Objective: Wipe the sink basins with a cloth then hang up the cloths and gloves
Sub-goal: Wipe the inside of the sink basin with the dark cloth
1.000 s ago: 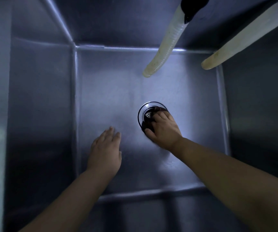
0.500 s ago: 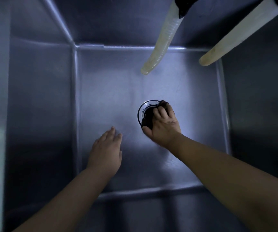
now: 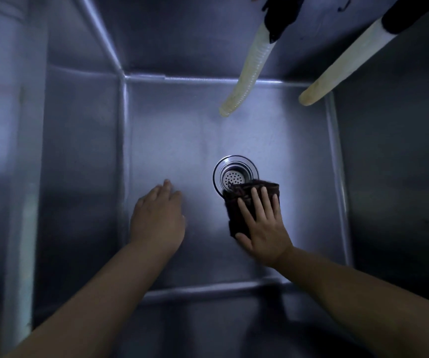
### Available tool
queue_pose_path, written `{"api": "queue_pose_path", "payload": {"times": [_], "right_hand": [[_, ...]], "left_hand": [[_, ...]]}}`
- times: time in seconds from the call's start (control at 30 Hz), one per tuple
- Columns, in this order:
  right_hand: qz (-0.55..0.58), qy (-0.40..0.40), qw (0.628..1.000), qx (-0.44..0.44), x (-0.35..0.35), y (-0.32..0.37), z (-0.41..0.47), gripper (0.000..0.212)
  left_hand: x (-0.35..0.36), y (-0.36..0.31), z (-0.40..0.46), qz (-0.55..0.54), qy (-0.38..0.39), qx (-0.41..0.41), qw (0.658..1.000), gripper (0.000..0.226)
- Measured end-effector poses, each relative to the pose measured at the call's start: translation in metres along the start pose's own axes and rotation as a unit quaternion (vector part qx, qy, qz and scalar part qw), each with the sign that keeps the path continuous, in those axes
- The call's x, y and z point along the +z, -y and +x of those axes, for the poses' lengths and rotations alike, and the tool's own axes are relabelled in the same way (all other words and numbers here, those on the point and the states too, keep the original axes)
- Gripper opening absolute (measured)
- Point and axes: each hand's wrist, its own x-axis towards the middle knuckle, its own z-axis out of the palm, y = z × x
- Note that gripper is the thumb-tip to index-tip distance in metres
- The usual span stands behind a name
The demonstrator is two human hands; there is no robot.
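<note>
I look straight down into a deep steel sink basin (image 3: 177, 140). A dark folded cloth (image 3: 244, 197) lies on the basin floor at the near edge of the round drain strainer (image 3: 235, 173). My right hand (image 3: 262, 223) presses flat on the cloth with straight, spread fingers. My left hand (image 3: 156, 218) rests flat on the bare basin floor to the left, fingers relaxed, holding nothing. No gloves are visible.
Two pale ribbed hoses (image 3: 249, 71) (image 3: 347, 65) hang down into the basin from the top right, with dark fittings at their tops. Steel walls enclose the basin on all sides; the left wall (image 3: 79, 164) is dim.
My right hand has pulled back off the drain toward me and flattened out on the cloth, so the strainer now shows. The left hand has barely moved.
</note>
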Motion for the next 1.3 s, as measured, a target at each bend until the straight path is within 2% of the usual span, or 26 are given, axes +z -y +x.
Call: {"api": "queue_pose_path", "payload": {"times": [0.13,0.27,0.37,0.53,0.67,0.8,0.97,1.07,1.3], "right_hand": [[0.012,-0.002,0.996,0.083,-0.004,-0.001,0.004,0.076],[0.053,-0.022,0.958,0.282,-0.014,-0.018,0.045,0.071],[0.065,-0.028,0.946,0.317,-0.021,-0.032,0.089,0.064],[0.041,-0.032,0.969,0.241,-0.032,-0.007,0.156,0.065],[0.014,-0.02,0.994,0.102,-0.031,0.044,0.184,0.068],[0.015,-0.02,0.999,-0.025,-0.023,0.092,0.174,0.07],[-0.01,-0.014,0.99,-0.14,-0.004,0.13,0.123,0.071],[0.006,-0.016,0.978,-0.208,0.004,0.138,0.089,0.071],[0.024,0.016,0.923,-0.384,0.016,0.112,0.025,0.063]], "left_hand": [[-0.038,0.01,-0.001,0.028,-0.044,-0.007,0.999,0.047],[-0.073,0.026,-0.003,0.11,-0.052,0.059,0.991,0.059],[-0.084,0.04,-0.011,0.167,-0.081,0.106,0.977,0.06],[-0.084,0.05,-0.014,0.187,-0.079,0.119,0.972,0.054],[-0.085,0.05,-0.009,0.176,-0.101,0.096,0.974,0.043],[-0.089,0.05,-0.006,0.171,-0.126,0.07,0.975,0.028],[-0.088,0.048,-0.006,0.181,-0.1,0.052,0.977,0.038],[-0.088,0.048,-0.006,0.197,-0.074,0.041,0.977,0.036],[-0.088,0.044,-0.01,0.229,-0.052,0.029,0.972,0.031]]}}
